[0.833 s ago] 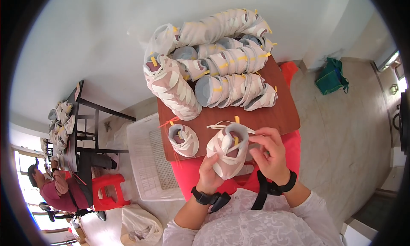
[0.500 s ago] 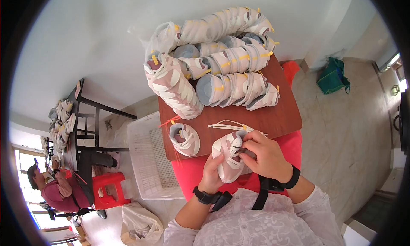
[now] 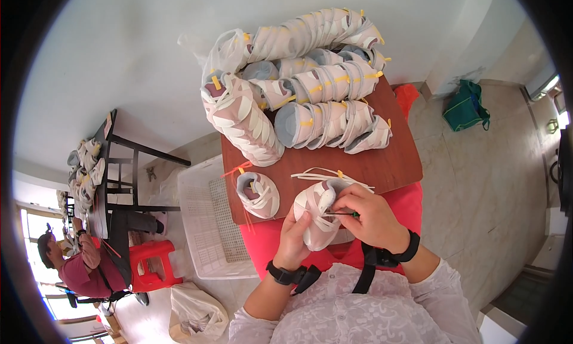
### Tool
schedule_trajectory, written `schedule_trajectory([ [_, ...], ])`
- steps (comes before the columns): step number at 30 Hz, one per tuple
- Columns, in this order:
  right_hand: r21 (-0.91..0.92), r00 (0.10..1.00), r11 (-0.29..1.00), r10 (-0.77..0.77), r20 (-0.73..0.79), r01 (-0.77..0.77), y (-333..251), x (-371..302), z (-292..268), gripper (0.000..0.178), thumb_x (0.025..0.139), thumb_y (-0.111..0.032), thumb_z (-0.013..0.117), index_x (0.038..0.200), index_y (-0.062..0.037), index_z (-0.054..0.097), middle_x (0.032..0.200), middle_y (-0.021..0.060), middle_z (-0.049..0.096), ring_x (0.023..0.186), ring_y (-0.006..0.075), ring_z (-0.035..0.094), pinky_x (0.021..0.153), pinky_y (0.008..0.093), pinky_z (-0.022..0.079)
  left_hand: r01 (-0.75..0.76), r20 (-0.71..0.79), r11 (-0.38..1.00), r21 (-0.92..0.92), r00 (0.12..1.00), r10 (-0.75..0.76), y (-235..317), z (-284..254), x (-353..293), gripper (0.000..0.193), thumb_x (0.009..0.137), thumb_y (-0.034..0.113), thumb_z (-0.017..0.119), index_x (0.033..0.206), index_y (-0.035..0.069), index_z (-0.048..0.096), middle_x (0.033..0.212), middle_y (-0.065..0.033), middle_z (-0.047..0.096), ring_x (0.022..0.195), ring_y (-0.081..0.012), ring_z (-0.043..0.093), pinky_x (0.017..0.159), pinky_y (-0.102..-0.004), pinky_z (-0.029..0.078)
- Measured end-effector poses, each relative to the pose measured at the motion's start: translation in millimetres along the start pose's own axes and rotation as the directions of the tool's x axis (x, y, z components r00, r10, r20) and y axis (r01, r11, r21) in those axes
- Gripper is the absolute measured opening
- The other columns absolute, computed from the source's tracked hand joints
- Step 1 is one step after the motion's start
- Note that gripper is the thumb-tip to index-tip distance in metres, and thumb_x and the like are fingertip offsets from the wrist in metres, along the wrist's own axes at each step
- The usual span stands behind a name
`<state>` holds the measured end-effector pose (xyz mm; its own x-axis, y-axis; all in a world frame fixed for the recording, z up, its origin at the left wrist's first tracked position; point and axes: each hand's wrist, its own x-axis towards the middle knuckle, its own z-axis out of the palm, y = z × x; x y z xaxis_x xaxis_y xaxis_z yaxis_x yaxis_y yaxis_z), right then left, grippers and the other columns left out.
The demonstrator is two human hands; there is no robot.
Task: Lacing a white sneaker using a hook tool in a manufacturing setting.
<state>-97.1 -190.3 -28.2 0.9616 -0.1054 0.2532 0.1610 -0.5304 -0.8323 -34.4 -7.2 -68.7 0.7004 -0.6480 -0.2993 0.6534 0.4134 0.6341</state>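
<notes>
My left hand (image 3: 291, 239) is closed round the side of a small pink and white shoe upper (image 3: 311, 202), thumb resting on its front. My right hand (image 3: 373, 218) pinches a thin dark hooked-looking tool (image 3: 340, 213) with a green end; its tip is at the white crossed laces of the upper. Whether the tip has gone under a lace is too small to tell. Beyond the upper, loose white laces (image 3: 310, 176) lie on the brown tabletop (image 3: 391, 165). A second shoe upper (image 3: 258, 195) stands to the left, next to a red cord (image 3: 239, 168).
Nested rows of similar uppers (image 3: 325, 78) cover the table's far part. At left stand a white plastic crate (image 3: 206, 224), a cloth sack (image 3: 194, 311) and a red stool (image 3: 152, 266), where another person (image 3: 89, 263) sits at a dark table (image 3: 102, 189). A green bag (image 3: 467, 107) lies on the floor.
The upper has turned and shifted slightly left in my hands. My right hand has tilted, so the tool's green end now shows, with its tip farther down the laces.
</notes>
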Motion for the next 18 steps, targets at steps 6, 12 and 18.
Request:
schedule_trajectory([
  [6, 0.116, 0.94, 0.945, 0.318, -0.125, -0.304, 12.0, -20.1, 6.0, 0.015, 0.081, -0.007, 0.064, 0.095, -0.0037, 0.059, 0.092, 0.008, 0.058, 0.078, 0.0184, 0.06, 0.072, 0.0307, 0.049, -0.107, -0.015, 0.993, 0.053, 0.994, 0.108, 1.9, -8.6, 0.3, 0.05, 0.092, 0.022, 0.056, 0.136, 0.005, 0.037, 0.13, -0.0087, 0.051, 0.116, -0.0224, 0.052, 0.099, -0.0387, 0.042],
  [12, 0.826, 0.834, 0.407, 0.537, 0.129, -0.39, 12.7, -21.3, 29.9, 0.039, 0.088, -0.02, 0.064, 0.114, 0.0011, 0.045, 0.091, 0.0024, 0.058, 0.061, 0.004, 0.046, 0.051, 0.0197, 0.036, -0.135, 0.039, 0.99, 0.039, 0.99, 0.134, 0.1, -11.8, 1.5, 0.059, 0.085, 0.021, 0.068, 0.134, 0.005, 0.039, 0.127, -0.0089, 0.052, 0.115, -0.0206, 0.052, 0.098, -0.0372, 0.042],
  [18, 0.906, 0.814, 0.036, 0.455, 0.36, -0.421, 27.9, -28.8, 28.1, 0.041, 0.086, -0.02, 0.067, 0.116, -0.003, 0.046, 0.085, -0.0027, 0.052, 0.052, -0.0011, 0.035, 0.044, 0.0157, 0.024, -0.167, 0.075, 0.984, 0.054, 0.984, 0.163, 4.3, -9.4, -1.3, 0.055, 0.085, 0.017, 0.068, 0.131, 0.005, 0.04, 0.126, -0.0056, 0.052, 0.115, -0.0175, 0.051, 0.098, -0.035, 0.042],
])
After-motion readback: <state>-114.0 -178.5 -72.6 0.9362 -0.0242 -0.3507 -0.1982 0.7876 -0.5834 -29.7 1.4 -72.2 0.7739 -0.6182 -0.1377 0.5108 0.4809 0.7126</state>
